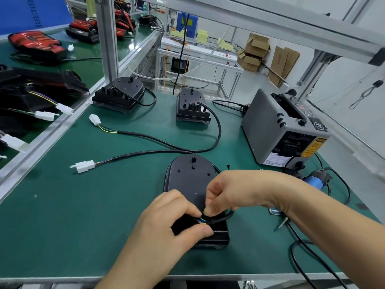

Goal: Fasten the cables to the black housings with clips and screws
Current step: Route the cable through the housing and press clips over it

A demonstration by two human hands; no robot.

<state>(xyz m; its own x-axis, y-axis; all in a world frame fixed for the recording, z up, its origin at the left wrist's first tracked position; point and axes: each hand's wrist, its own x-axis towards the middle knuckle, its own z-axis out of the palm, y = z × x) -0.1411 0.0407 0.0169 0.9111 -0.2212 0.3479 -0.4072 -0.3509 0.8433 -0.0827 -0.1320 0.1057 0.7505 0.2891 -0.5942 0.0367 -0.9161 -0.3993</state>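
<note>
1. The housing [190, 184] lies flat on the bench [83, 226], near the near edge and right of the middle. Its long axis runs near to far, with the rounded end pointing away from the person.
2. The cable [224, 217] leaves the housing's near end in a short loop bulging right. It is directly under both hands, touching the housing.
3. The left hand [166, 220] is curled, with thumb and forefinger closed on the cable's coloured-wire end at the housing's near block.
4. The right hand [229, 190] comes in from the right, its fingertips pinched on the cable sheath just beside the left thumb. The two hands nearly touch, and both are equally near the job.
5. My read is that the cable is being seated or routed. The next move goes down and inward onto the near block.
6. The rest of the cable runs from behind the right hand to the white connector [84, 164] toward the left edge.
7. Hidden by the hands are the cable's exit point and any clip or screw seat. No clip or screw is visible in either hand.
8. A small black bit [228, 166] lies just right of the housing's far end. It is too small to tell whether it is a clip or a screw.
9. The blue driver [316, 180] lies toward the right edge, behind the right wrist.
10. Two more housings [119, 94] [192, 105] sit by the far edge, well apart from the hands.
</note>
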